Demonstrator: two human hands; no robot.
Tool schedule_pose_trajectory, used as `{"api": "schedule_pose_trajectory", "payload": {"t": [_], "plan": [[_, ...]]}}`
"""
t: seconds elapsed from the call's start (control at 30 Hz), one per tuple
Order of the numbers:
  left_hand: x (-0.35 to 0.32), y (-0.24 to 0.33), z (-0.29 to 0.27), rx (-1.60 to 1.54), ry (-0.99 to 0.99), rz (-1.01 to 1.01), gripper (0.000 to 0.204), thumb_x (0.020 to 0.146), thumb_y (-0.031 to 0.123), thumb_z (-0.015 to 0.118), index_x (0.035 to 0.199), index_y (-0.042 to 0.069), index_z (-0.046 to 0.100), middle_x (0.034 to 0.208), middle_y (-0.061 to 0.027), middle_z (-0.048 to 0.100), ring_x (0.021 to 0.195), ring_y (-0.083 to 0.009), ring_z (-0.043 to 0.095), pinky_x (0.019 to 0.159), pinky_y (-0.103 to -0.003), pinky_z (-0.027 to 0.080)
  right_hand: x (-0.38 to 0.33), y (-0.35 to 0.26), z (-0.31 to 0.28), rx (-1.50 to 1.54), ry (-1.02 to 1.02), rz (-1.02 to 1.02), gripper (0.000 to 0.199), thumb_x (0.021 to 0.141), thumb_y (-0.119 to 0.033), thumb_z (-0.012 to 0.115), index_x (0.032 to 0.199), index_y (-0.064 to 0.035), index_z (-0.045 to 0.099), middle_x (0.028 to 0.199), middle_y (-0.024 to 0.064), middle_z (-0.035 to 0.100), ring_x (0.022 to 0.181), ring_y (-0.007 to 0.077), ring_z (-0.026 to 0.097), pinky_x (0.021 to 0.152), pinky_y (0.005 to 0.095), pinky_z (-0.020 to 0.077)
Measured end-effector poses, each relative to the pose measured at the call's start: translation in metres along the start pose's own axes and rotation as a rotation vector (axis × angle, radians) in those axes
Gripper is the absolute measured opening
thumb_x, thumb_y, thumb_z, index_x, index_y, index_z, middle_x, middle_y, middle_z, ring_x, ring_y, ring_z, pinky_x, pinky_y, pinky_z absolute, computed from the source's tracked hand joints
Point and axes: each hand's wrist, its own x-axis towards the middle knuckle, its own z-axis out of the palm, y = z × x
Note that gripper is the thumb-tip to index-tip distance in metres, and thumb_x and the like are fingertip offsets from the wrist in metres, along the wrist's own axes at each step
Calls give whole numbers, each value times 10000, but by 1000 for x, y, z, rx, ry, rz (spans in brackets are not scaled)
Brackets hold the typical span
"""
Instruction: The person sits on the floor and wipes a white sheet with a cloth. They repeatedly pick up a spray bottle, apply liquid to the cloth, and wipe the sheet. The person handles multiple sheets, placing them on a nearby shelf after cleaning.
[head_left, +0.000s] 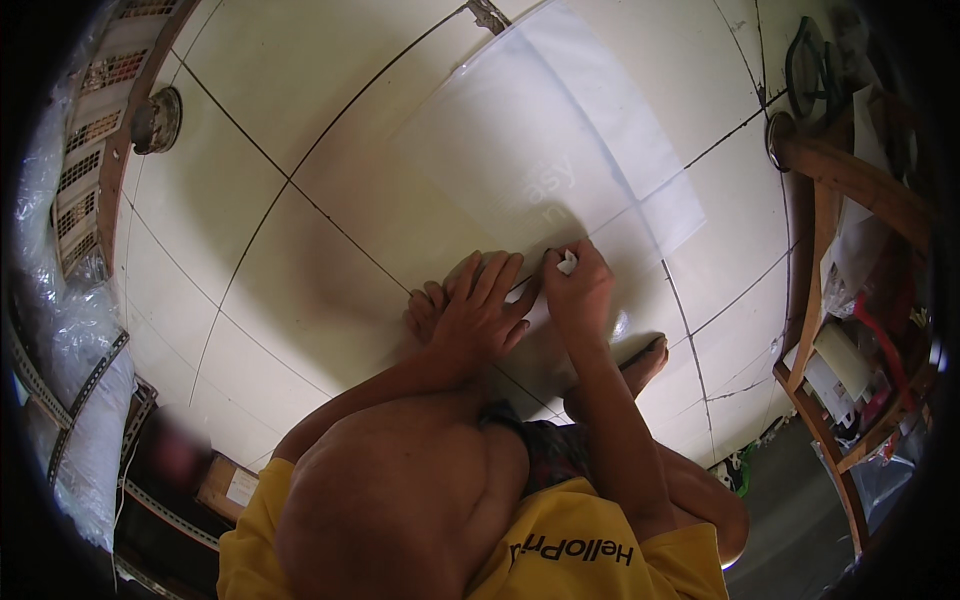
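Observation:
A translucent whitish plastic bag [570, 100] with faint pale lettering lies flat on the tiled floor [240, 130] in front of me. My left hand [472, 308] rests palm down by the bag's near edge, fingers spread and holding nothing. Close to its right, my right hand [584, 295] is closed in a pinch with its fingertips low over the near part of the bag. A small white wad [568, 262], perhaps tissue or cloth, pokes out between its thumb and fingers. Most of the wad is hidden in the grip.
My bare foot [645, 366] is on the tiles right of my right forearm. A wooden frame [820, 270] with papers and plastic stands along the right. Plastic-wrapped bundles [90, 400] and a metal rack [95, 375] line the left. A round rusty foot [158, 120] sits at the far left.

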Motion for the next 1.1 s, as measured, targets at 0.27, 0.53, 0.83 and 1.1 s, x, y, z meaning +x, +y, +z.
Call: {"api": "schedule_pose_trajectory", "payload": {"t": [0.27,0.53,0.83,1.1], "plan": [[-2,-3,3,43,-16,30,580,812,363,719,1339,152,600,1436,-232,455,1356,-389,406,1146,-607,289,-8,-3,3,-40,-11,-78,161,844,-134,689,870,21,655,749,197,674,619,313,653,616,401,511],[1,-1,1,7,-15,14,531,823,363,716,1305,162,623,1434,-233,463,1351,-389,419,1145,-607,287,4,-12,-10,-23,-107,104,177,845,-152,698,879,17,657,812,214,691,723,372,681,669,421,532],[0,1,0,7,12,7,412,816,355,729,1162,135,696,1437,-222,468,1370,-386,400,1151,-608,279,8,-11,-10,-1,-54,76,171,848,-149,697,870,16,657,764,216,680,705,348,688,675,416,531],[-2,-5,3,-33,-9,22,603,818,338,721,1375,152,582,1441,-237,456,1370,-391,398,1158,-610,276,-13,-3,10,10,5,-45,201,853,-176,702,866,21,661,721,203,670,625,327,667,621,403,523]]}}
